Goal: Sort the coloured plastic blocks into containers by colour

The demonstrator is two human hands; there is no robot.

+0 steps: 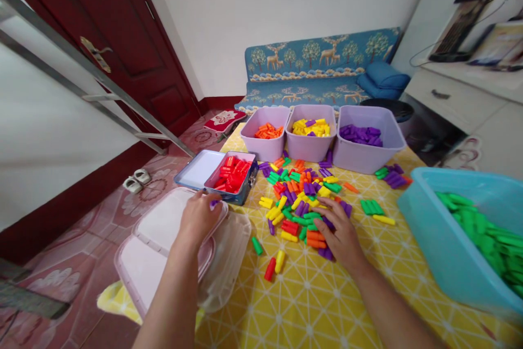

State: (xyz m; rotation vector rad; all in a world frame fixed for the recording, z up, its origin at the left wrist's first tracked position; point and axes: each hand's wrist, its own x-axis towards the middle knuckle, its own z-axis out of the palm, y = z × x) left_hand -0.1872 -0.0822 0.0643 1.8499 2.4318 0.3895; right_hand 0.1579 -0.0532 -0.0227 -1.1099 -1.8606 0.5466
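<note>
Currently a purple peg point(214, 203) sits pinched in the left hand point(199, 219), just above an open clear box point(224, 262). Right hand point(341, 229), fingers spread, rests on a peg pile point(298, 202) on the yellow counter point(327, 305); lilac tubs point(263, 148) stand beyond.

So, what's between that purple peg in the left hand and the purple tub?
The tin of red pegs sits just past the left hand, then loose pegs lie heaped across the tablecloth before the tub.
</note>
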